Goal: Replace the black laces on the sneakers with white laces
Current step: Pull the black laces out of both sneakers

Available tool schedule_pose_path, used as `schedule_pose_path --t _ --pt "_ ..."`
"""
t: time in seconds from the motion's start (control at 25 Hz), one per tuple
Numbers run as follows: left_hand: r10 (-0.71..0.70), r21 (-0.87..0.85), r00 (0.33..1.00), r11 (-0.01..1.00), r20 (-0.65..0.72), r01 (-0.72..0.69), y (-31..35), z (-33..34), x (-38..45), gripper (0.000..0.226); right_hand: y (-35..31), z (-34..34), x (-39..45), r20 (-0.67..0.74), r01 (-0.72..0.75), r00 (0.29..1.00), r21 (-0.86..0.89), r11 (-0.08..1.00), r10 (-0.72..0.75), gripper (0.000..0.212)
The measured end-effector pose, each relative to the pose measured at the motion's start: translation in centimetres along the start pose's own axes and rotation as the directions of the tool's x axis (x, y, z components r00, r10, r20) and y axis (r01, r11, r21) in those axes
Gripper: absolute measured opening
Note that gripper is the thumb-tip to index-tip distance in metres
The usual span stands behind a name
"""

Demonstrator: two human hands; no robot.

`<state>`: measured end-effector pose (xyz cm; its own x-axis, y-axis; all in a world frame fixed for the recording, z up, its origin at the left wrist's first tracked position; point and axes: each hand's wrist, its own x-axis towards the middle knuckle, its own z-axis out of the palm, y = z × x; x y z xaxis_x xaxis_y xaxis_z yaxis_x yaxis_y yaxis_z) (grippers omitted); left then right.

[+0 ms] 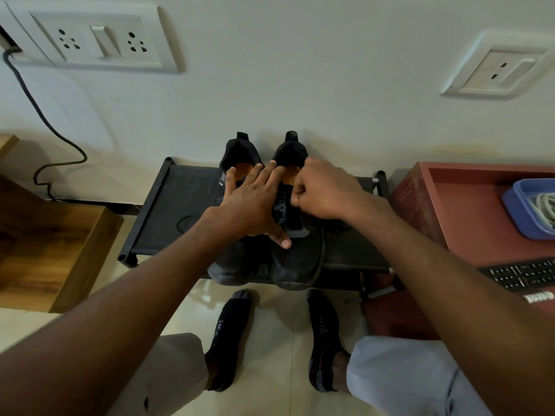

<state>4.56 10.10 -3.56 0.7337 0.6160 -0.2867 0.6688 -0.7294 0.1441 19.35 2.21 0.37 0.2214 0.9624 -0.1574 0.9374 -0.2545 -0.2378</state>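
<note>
Two black sneakers stand side by side on a low black rack [168, 211], toes toward me. My left hand [252, 202] lies flat with spread fingers across the left sneaker [231, 265] and the collar of the right sneaker [300, 259], thumb on its tongue. My right hand [324, 190] is curled above the right sneaker's eyelets and seems to pinch a black lace, which is mostly hidden. A loose black lace [186, 223] lies on the rack at the left. White laces [543, 208] sit in a blue tub [522, 211] at the right.
A red table [450, 205] at the right carries the blue tub and a black keyboard [522, 274]. A wooden cabinet [54, 253] stands at the left. A black cable [45, 115] hangs down the wall. My socked feet [231, 334] rest on the tiled floor.
</note>
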Motion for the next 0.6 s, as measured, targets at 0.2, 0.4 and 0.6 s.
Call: schedule_pose_path --t 0.2,0.4,0.6 --pt "-0.004 0.010 1.000 1.000 0.011 0.004 0.2 -0.3 -0.1 0.154 2.7 -2.8 0.1 -0.216 -0.090 0.966 0.238 0.967 0.143 0.008" --pt "-0.003 0.017 1.000 1.000 0.012 0.003 0.2 -0.2 0.0 0.154 0.1 0.2 -0.5 0.029 0.138 0.990 -0.061 0.989 -0.137 0.020" --pt "-0.003 0.006 1.000 1.000 0.011 0.003 0.1 -0.1 0.0 0.154 -0.5 1.2 -0.1 0.001 0.100 0.995 -0.073 0.992 -0.100 0.021"
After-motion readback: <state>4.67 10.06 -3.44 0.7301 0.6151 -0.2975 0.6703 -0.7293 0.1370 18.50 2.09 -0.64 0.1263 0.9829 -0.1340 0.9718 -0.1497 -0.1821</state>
